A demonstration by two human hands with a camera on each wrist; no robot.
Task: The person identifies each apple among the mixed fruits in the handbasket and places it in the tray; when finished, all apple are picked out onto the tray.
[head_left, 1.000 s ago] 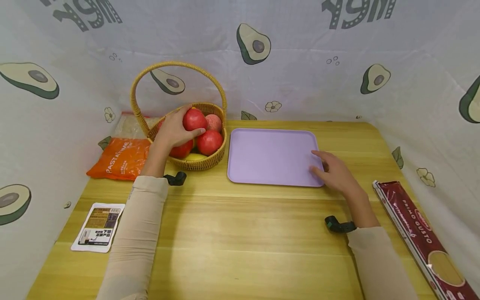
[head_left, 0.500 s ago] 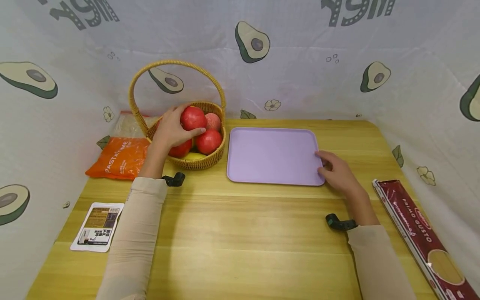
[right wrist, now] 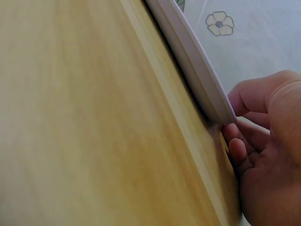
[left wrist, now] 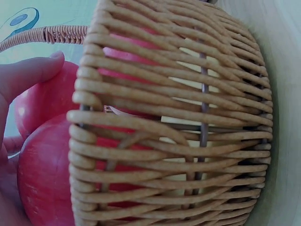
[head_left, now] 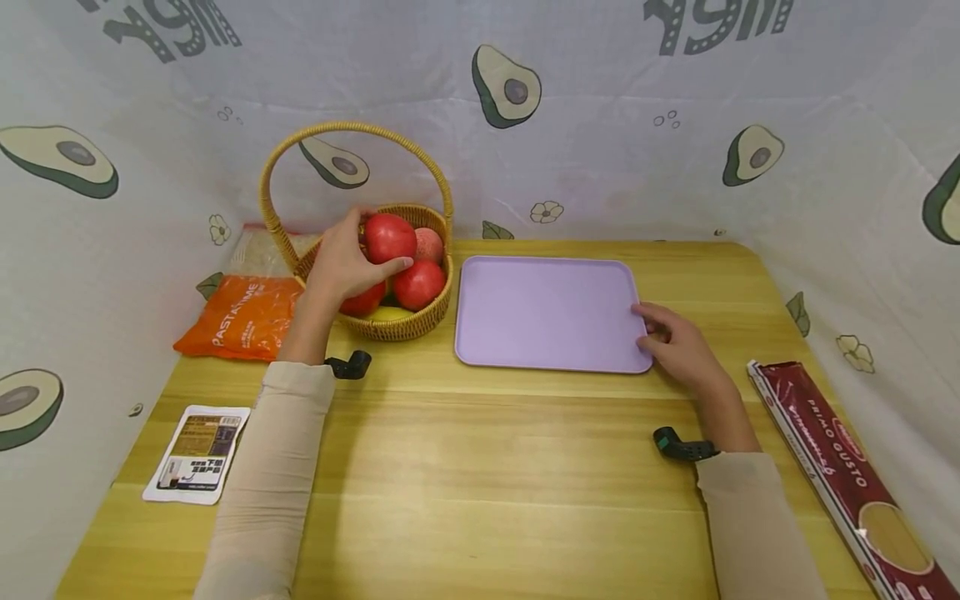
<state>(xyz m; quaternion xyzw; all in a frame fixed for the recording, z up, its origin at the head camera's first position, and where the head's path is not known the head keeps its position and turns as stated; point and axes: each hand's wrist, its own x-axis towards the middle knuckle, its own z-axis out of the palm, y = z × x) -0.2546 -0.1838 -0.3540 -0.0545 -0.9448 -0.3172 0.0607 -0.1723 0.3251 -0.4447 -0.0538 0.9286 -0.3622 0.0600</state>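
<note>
My left hand reaches into the wicker basket and holds the uppermost round red fruit, thumb on its near side. More red fruits, a rough pinkish one and something yellow lie in the basket. In the left wrist view, the thumb rests on a red fruit above the woven wall. At the right, my right hand pinches the right edge of the lilac tray. Seen from the right wrist, fingers reach under the tray's rim.
An orange pasta bag lies left of the basket, whose tall handle arches over the fruit. Nearer on the left is a white flat packet. A long dark red pasta pack lies along the table's right side. Patterned cloth surrounds the table.
My right hand has shifted slightly right and closed on the tray's edge. The left hand stays at the top red fruit with slight finger movement; the basket has not moved.
</note>
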